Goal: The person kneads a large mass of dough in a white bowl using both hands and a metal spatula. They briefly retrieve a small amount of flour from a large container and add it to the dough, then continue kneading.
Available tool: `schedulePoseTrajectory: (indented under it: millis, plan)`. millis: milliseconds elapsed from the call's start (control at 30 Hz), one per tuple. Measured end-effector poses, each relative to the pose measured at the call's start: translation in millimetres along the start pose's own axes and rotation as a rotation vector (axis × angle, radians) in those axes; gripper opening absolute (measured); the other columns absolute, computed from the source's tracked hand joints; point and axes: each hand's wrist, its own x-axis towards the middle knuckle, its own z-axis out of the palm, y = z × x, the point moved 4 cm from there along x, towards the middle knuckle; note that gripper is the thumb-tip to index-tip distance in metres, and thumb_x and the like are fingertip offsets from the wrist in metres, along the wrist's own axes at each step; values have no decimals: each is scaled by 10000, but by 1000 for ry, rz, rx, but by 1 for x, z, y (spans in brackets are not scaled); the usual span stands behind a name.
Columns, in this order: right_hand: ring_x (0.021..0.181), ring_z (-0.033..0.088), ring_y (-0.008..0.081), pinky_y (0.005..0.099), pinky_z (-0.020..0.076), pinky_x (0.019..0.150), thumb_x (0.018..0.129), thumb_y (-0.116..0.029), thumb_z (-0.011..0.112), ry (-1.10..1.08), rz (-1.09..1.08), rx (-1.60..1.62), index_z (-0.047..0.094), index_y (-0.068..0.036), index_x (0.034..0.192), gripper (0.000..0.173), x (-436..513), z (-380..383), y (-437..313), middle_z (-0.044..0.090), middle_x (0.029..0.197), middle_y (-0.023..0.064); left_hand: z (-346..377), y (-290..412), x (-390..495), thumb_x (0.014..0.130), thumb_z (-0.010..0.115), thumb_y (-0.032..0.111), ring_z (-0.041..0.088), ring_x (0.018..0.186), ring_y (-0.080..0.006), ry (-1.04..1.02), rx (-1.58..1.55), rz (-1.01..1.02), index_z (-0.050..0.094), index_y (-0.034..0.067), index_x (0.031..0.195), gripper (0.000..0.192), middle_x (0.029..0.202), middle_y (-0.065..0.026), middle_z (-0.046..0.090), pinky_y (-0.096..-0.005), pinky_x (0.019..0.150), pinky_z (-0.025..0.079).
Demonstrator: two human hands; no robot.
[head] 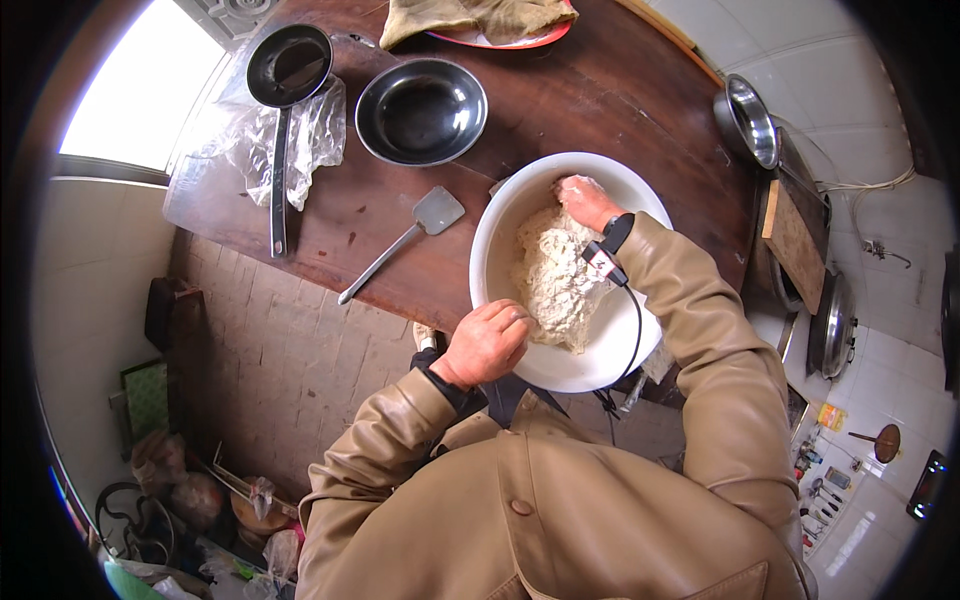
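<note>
A large white basin (495,225) sits at the table's near edge, holding a rough, shaggy mass of dough (561,277). My right hand (586,201) is inside the basin at the dough's far end, with flour or dough on its fingers; the fingertips are partly hidden, so its hold is unclear. My left hand (491,341) is curled over the basin's near-left rim, its knuckles beside the dough; the rim seems to be within its grip. A black device with a cable is strapped at my right wrist.
On the wooden table (600,97) lie a spatula (439,210), a dark metal bowl (421,112), a small frying pan (289,66) over a clear plastic bag (322,142), and a red-rimmed tray (540,39) under cloth. A steel bowl (750,120) stands at right.
</note>
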Motion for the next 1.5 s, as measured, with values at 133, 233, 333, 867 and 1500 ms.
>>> schedulePoseTrajectory:
  millis: [133,233,333,867,1500]
  plan:
    - [710,582,395,471,467,650,709,-149,496,-21,-120,-115,609,-19,668,178,6,21,-26,592,717,223,-19,12,-12,555,597,-19,599,803,-267,75,22,-17,591,26,854,302,832,-96,588,-347,711,509]
    - [722,617,349,424,495,672,677,-131,514,-224,-368,-176,646,-20,699,174,-13,50,-84,623,732,190,-27,11,-15,548,598,-17,599,796,-270,79,33,-40,588,23,854,309,829,-96,587,-346,714,509]
    - [702,613,327,394,500,668,649,-141,524,-251,-659,-201,623,-23,660,154,-42,45,-114,630,750,161,-35,8,-18,549,591,-18,598,787,-273,102,69,-46,585,27,856,311,831,-97,589,-349,713,508]
    - [846,551,308,421,442,736,661,-166,557,-311,-726,-169,545,-59,742,135,-90,71,-118,566,836,138,-51,1,-26,627,584,-28,591,787,-279,94,157,-101,575,33,848,229,834,-88,597,-357,726,493]
    - [1169,404,376,424,281,1012,877,-463,385,-776,-101,-274,521,6,1160,563,-231,31,25,479,1235,196,-26,-6,-9,666,538,-13,556,972,-323,139,136,-36,590,37,950,293,968,-115,592,-429,899,424]
